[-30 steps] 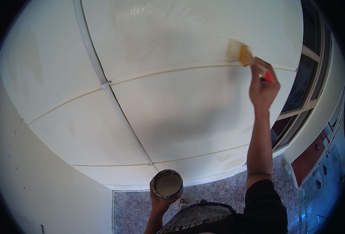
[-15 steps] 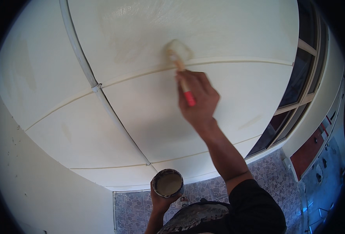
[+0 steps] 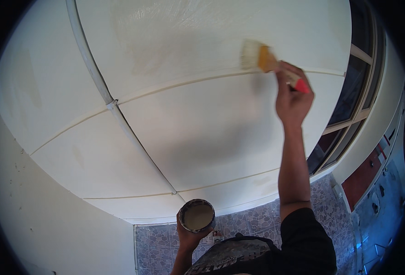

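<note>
My right hand [image 3: 295, 98] grips a flat paintbrush [image 3: 269, 60] by its wooden handle, which has a red end. The pale bristles point left and lie against the cream wall [image 3: 202, 119], just above a horizontal groove; motion blurs them a little. Low in the middle, my left hand [image 3: 191, 236] is wrapped around a round paint pot [image 3: 198, 215] with a dark, smeared rim. Beige paint shows inside the pot. Wet, shiny strokes mark the upper part of the wall.
A white pipe [image 3: 92, 64] runs down the wall at the left. To the right is a framed window [image 3: 349, 101] with dark panes. Below lies a stone-patterned tile floor [image 3: 156, 247]. A side wall [image 3: 51, 206] stands at the left, and a red panel [image 3: 360, 181] at the lower right.
My right hand has swept the paintbrush to the right along the wall, and the brush has turned so its bristles point left. My left hand holds the pot in the same place.
</note>
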Demonstrator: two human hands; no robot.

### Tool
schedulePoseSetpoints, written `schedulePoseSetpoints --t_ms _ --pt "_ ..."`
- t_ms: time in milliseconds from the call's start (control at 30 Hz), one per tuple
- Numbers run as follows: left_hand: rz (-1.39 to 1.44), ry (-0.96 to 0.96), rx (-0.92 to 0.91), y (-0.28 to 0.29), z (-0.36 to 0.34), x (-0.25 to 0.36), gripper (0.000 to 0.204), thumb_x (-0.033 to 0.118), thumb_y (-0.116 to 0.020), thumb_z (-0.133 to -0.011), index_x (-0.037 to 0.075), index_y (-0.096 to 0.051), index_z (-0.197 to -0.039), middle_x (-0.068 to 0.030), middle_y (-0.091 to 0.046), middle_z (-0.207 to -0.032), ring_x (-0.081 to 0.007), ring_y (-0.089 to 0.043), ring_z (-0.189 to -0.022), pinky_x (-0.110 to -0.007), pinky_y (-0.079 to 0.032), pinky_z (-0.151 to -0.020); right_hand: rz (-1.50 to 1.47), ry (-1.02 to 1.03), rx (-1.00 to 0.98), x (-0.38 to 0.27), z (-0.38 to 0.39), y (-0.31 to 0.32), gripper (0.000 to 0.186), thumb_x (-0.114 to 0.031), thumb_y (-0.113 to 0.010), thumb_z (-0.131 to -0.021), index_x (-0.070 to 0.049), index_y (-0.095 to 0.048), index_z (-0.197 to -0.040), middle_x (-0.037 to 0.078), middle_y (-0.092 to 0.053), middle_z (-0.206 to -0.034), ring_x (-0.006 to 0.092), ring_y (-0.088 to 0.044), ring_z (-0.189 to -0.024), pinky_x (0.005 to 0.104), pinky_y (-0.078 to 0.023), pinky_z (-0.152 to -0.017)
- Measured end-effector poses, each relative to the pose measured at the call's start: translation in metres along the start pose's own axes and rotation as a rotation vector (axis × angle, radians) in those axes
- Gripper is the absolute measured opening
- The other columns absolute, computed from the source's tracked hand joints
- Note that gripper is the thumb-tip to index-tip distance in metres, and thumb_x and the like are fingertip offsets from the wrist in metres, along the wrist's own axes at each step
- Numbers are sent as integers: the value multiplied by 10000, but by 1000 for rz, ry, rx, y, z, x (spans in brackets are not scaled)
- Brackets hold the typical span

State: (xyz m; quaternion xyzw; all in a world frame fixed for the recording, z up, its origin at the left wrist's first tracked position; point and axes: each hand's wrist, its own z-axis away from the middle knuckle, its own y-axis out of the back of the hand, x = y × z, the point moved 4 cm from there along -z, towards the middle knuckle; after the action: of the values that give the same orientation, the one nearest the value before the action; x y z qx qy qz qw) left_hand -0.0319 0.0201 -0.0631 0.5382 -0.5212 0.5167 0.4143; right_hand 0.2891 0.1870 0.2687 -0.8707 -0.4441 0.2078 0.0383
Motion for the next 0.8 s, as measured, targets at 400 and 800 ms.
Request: schedulePoseSetpoints --t_ms 400,800 --pt "27 18 41 2 0 -3 1055 33 -1017 -513 31 -479 -1421 -137 -650 -1340 -275 -646 -1252 -442 -558 -1072 556 238 79 -7 10 1 195 -94 -756 -920 -151 -789 -1104 79 -741 -979 310 -727 -848 392 -594 -727" --pt "-28 13 -12 -7 -11 3 1104 98 -1041 -537 28 -417 -1444 -152 -617 -1365 -280 -625 -1270 -435 -546 -1072 -197 4 -254 -67 59 -91 217 9 -782 -886 -57 -766 -1092 121 -770 -982 228 -757 -843 294 -587 -707"
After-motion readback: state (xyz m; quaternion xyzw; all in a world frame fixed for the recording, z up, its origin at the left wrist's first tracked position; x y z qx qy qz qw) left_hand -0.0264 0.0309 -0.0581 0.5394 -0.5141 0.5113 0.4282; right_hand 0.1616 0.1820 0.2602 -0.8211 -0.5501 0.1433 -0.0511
